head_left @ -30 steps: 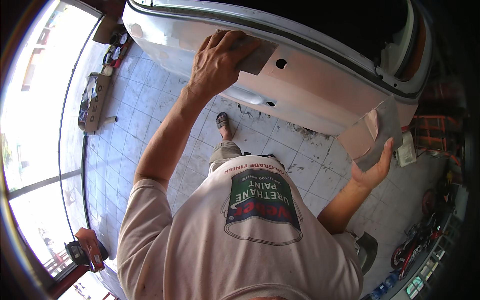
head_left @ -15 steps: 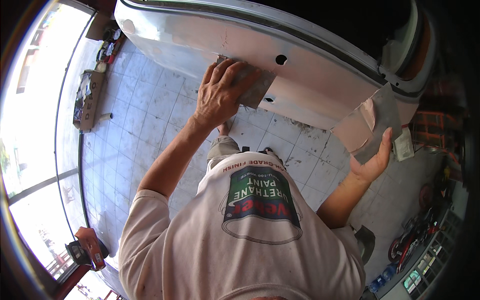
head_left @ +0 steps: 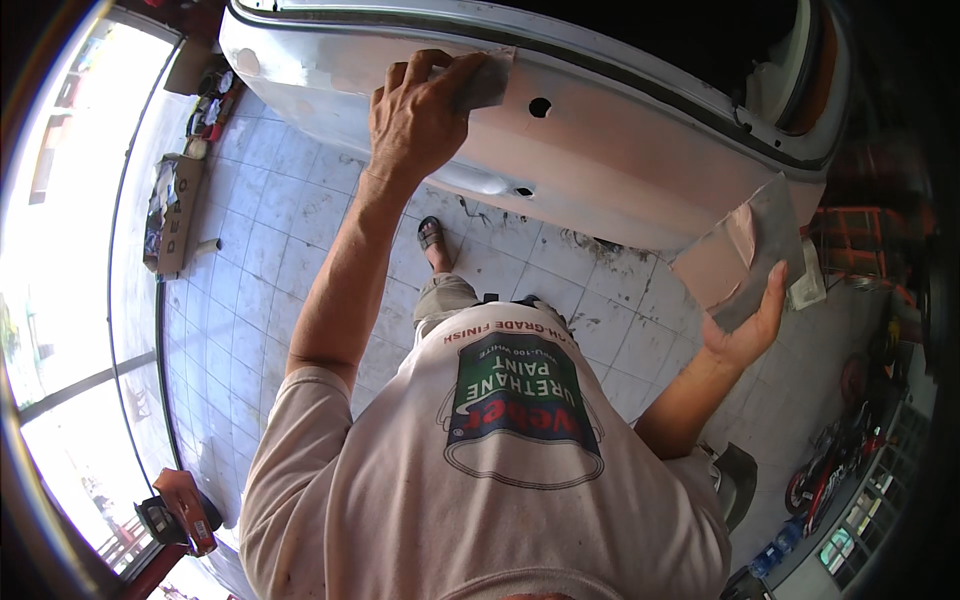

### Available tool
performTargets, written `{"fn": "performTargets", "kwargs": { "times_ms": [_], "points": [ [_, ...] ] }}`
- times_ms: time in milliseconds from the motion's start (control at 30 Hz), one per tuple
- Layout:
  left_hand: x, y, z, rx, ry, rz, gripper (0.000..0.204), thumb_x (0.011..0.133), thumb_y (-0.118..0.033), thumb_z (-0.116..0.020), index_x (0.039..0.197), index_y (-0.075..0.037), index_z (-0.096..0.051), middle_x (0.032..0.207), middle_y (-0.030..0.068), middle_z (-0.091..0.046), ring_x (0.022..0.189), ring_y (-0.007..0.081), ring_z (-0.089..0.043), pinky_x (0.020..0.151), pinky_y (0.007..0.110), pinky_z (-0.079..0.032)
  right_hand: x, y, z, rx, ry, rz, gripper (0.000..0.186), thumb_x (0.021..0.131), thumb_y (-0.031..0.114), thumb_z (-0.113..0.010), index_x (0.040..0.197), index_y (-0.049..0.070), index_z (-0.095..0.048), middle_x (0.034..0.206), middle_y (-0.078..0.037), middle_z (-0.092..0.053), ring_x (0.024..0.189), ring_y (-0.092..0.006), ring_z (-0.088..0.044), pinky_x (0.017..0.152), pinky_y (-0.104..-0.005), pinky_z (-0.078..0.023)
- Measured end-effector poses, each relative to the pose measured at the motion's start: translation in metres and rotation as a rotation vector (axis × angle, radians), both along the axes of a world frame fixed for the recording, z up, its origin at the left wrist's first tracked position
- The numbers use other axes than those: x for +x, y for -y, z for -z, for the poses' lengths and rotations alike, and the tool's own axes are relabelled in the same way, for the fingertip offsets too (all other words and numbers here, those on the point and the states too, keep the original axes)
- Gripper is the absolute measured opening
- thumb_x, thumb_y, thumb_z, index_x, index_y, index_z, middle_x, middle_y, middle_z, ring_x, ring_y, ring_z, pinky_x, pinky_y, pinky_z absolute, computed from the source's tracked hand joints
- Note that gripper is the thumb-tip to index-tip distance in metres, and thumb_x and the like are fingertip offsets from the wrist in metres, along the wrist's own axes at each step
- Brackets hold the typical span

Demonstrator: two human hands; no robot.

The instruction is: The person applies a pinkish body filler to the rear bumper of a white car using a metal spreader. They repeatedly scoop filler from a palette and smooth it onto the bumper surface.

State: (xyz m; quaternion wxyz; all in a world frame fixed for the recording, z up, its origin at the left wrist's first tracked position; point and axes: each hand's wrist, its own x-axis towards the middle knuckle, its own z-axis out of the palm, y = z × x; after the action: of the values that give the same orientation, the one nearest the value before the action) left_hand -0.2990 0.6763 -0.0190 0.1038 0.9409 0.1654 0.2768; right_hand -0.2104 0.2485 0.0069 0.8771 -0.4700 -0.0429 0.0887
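Observation:
My left hand [head_left: 415, 120] grips a thin grey putty spreader [head_left: 492, 82] against the upper part of a car body panel [head_left: 620, 165]. Its fingers are bent over the spreader, partly hiding it. Pinkish filler is smeared across the whitish panel, which has a round dark hole [head_left: 540, 107] and a smaller one near its lower edge. At the right, my right hand [head_left: 752, 325] supports a flat grey board [head_left: 778, 230] from below, the thumb along its edge. A layer of pink putty [head_left: 712, 272] with a raised ridge lies on the board.
A dirty tiled floor [head_left: 270, 215] lies below the panel. At the left stand a cardboard box [head_left: 180, 215] with things in it and a glass front. An orange and black item [head_left: 185, 510] is at lower left. A red motorcycle [head_left: 830, 470] and blue bottles [head_left: 775, 550] are at right.
My left hand has moved up the panel with the spreader, which is now turned more edge-on. My right hand and the board have barely moved. A sandalled foot shows more fully.

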Motion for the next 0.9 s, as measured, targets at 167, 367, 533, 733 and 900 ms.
{"fn": "performTargets", "kwargs": {
  "times_ms": [167,367,533,733,900],
  "points": [
    [-0.001,0.061,0.012,0.041,0.02,0.074,0.064,0.091,-0.011,-0.08,0.15,-0.034,-0.075,0.147,0.0061,-0.067,0.139,0.035,-0.061,0.116,0.056,-0.048,-0.002,-0.005,0.001,0.037,-0.05,0.005,0.054,0.119,0.034,-0.056,0.161,0.0,-0.056,0.158,-0.013,-0.065,0.144,-0.0297,-0.062,0.124,-0.0493,-0.045],
    [-0.038,0.084,0.047,0.064,-0.044,0.231,0.072,0.083,-0.004,-0.079,0.149,-0.032,-0.075,0.147,0.0086,-0.066,0.141,0.034,-0.059,0.12,0.055,-0.043,0.0,-0.018,0.001,-0.019,-0.047,0.022,0.056,0.119,0.036,-0.057,0.161,0.0,-0.055,0.158,-0.013,-0.064,0.143,-0.0301,-0.062,0.121,-0.0504,-0.048],
    [-0.051,0.029,0.014,0.058,-0.018,0.136,0.062,0.09,-0.004,-0.078,0.146,-0.029,-0.078,0.145,0.0054,-0.071,0.137,0.0342,-0.065,0.117,0.052,-0.053,-0.001,-0.017,0.003,-0.033,-0.076,0.08,0.056,0.118,0.036,-0.058,0.161,0.0,-0.055,0.157,-0.013,-0.064,0.142,-0.0296,-0.062,0.121,-0.0495,-0.048],
    [-0.018,-0.047,-0.009,-0.024,0.056,-0.018,0.055,0.098,-0.004,-0.078,0.149,-0.026,-0.077,0.142,0.0093,-0.075,0.126,0.0363,-0.072,0.113,0.048,-0.057,0.0,-0.022,0.012,-0.058,-0.021,0.095,0.055,0.117,0.032,-0.06,0.161,-0.001,-0.055,0.156,-0.014,-0.064,0.143,-0.0284,-0.062,0.121,-0.0477,-0.05],
    [-0.002,-0.01,-0.005,-0.039,0.027,-0.039,0.05,0.099,-0.012,-0.077,0.147,-0.029,-0.078,0.138,0.0082,-0.076,0.123,0.0382,-0.072,0.109,0.05,-0.058,-0.001,-0.013,0.004,-0.057,0.023,0.079,0.054,0.118,0.032,-0.059,0.161,-0.001,-0.055,0.157,-0.014,-0.063,0.144,-0.0294,-0.061,0.122,-0.0471,-0.048]
  ]
}}
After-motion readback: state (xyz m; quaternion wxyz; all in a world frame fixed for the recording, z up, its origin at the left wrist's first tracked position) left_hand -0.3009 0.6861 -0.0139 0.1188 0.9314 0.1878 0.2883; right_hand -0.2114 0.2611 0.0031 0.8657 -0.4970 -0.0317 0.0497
